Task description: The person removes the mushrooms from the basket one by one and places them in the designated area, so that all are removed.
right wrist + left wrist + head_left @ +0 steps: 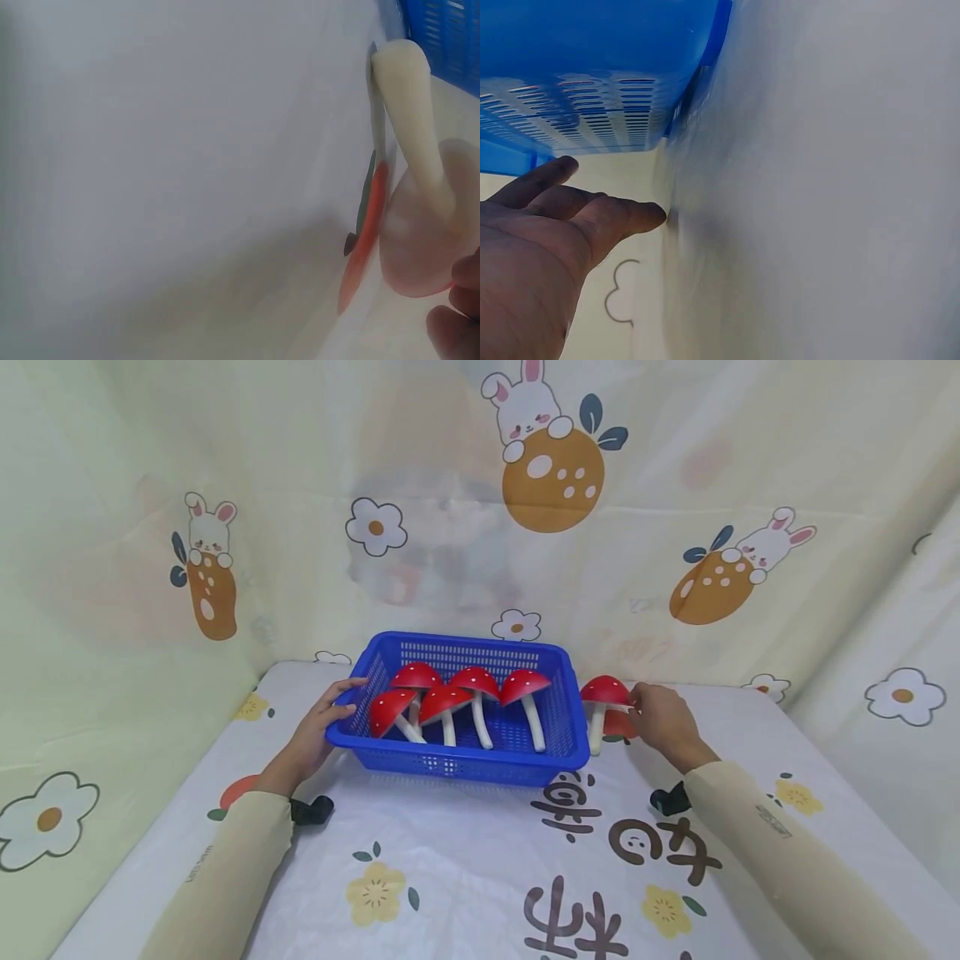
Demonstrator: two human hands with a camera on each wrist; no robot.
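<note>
A blue plastic basket (468,762) with slotted walls stands on the table, holding several toy mushrooms (474,680) with red, white-dotted caps and pale stems. At its left end, my left hand (311,735) touches the rim; in the left wrist view its fingers (622,217) look mostly straight beside the slotted wall. Just outside the right wall, my right hand (663,718) pinches another toy mushroom (603,691) by the edge of its cap. The right wrist view shows that mushroom's stem (411,112) and pale cap underside, with only the fingertips visible.
A white cloth with printed flowers and characters covers the table (450,843). Behind it hangs a cream curtain (300,443) with rabbit and flower prints, which also closes off both sides. Dark wrist-worn devices (313,811) sit below each hand.
</note>
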